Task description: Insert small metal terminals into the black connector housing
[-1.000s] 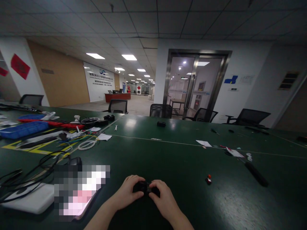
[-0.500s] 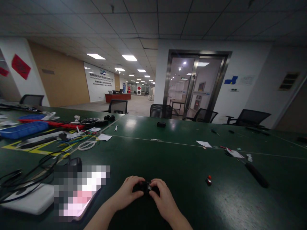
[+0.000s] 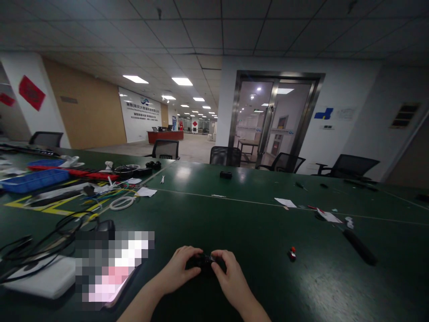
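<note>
A small black object [image 3: 205, 260] sits between my two hands, low over the green table. Its kind cannot be made out, since fingers cover most of it. My left hand [image 3: 179, 268] is closed round its left end, thumb in front and fingers behind. My right hand [image 3: 231, 275] pinches its right end between thumb and curled fingers, where a lighter bit shows at the fingertips. Off to the right lies a small red and silver piece [image 3: 292, 254], apart from both hands.
To the left are a lit, blurred-out phone [image 3: 129, 268], a white box [image 3: 47, 277] under black cables, a white cable coil [image 3: 122, 203] and a blue tray [image 3: 36, 180]. A black-handled tool [image 3: 360, 247] lies at right. A black block [image 3: 225, 175] stands farther back.
My right hand has shifted slightly to the right, and its fingertips sit a little differently on the black object. My left hand holds its place.
</note>
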Demonstrator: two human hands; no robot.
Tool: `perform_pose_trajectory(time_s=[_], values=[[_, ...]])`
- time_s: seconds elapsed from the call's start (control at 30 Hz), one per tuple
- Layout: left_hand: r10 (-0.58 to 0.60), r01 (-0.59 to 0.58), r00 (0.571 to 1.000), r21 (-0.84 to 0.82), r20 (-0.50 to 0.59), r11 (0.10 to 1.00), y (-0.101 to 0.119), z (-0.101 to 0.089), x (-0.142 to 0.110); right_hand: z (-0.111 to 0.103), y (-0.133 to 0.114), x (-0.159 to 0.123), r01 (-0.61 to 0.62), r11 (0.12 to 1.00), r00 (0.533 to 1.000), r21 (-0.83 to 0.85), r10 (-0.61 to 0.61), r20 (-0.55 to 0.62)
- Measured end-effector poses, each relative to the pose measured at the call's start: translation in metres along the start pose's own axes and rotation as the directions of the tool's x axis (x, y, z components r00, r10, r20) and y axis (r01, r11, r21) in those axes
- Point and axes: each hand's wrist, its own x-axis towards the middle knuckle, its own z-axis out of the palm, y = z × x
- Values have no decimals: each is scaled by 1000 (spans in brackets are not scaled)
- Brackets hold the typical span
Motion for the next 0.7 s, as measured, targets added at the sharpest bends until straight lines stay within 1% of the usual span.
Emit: perform_pose_trajectory(time_s=[0.13, 0.3, 0.43, 0.57, 0.7], values=[[1, -1, 1000, 5, -1, 1000, 2, 0, 0, 1, -6, -4, 93, 987, 994, -129, -86, 59], [7, -6, 1000, 13, -5, 1000, 2, 1, 1, 4, -6, -4, 148, 968, 989, -204, -141, 52], [5, -5, 1000, 12, 7, 1000, 1, 1, 1, 5, -8, -5, 133, 963, 991, -234, -124, 51], [12, -12, 1000, 20, 8, 1000, 0, 1, 1, 3, -14, -7, 125, 954, 992, -272, -116, 48], [3, -3, 1000, 19, 11, 1000, 1, 2, 1, 1, -17, -8, 120, 952, 992, -283, -105, 68]])
